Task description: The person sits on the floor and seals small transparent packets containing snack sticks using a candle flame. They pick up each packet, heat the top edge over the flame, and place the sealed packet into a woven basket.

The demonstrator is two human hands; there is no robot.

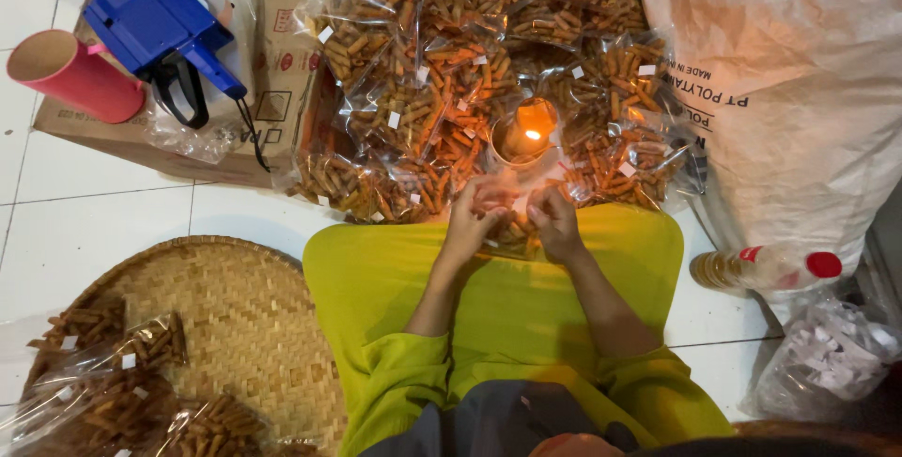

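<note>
Both my left hand and right hand meet, fingers pinched on one snack bag, candle at twelve o'clock.

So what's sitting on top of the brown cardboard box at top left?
On the brown cardboard box: a blue plastic label gun with a black strap, lying on clear plastic bags, plus a tipped pink cup. The bags' contents aren't visible.

ahead: lit candle, snack packets | left: bare floor
</note>
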